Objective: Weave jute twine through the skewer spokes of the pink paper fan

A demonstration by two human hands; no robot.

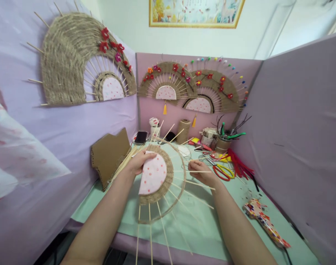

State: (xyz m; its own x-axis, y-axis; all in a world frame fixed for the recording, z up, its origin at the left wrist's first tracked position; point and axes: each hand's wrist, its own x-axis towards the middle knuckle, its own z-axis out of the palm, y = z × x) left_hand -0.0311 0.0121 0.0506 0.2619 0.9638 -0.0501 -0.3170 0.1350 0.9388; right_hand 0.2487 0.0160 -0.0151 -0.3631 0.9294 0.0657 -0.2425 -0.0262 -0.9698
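Observation:
A half-round woven fan frame is held up over the table, with thin wooden sticks fanning out from its twine-woven band. Its flat centre is a white half-disc with pink dots. My left hand grips that centre by its straight edge, thumb on the front. Farther out, a ring of twine runs across the sticks. Beside this ring, on the right, my right hand is closed, its fingers curled together near the stick ends. What lies between those fingertips is hidden.
Scissors, red pipe cleaners and a pot of pliers and twigs lie right. A patterned glue gun rests front right. Behind stand a twine spool and phone; cardboard leans left. Finished fans hang on the partitions.

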